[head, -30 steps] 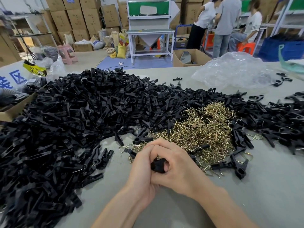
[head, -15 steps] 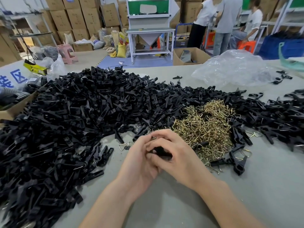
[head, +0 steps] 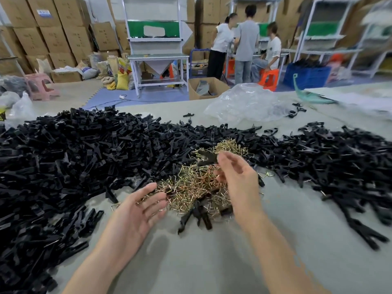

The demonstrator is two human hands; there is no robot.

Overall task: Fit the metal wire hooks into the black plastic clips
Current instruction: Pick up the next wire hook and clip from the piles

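A gold heap of metal wire hooks (head: 191,185) lies mid-table, ringed by a wide pile of black plastic clips (head: 84,158). My left hand (head: 135,211) hovers palm-up at the heap's left edge with straight fingers and holds nothing. Over the heap, my right hand (head: 237,177) is raised with its fingers spread and the thumb apart from them. One blurred black clip (head: 206,159) is right at its fingertips, above the hooks; no finger curls round it. A few more clips (head: 197,213) lie at the heap's near edge.
More black clips (head: 339,166) spread to the right. A crumpled clear plastic bag (head: 246,105) lies at the table's far side. The grey table top (head: 201,262) shows bare between my forearms. Three people stand by shelves beyond the table, among stacked cardboard boxes.
My hands were clasped together around a black clip; they have parted. The left now lies open, the right has lifted forward over the hooks with the clip at its fingertips.
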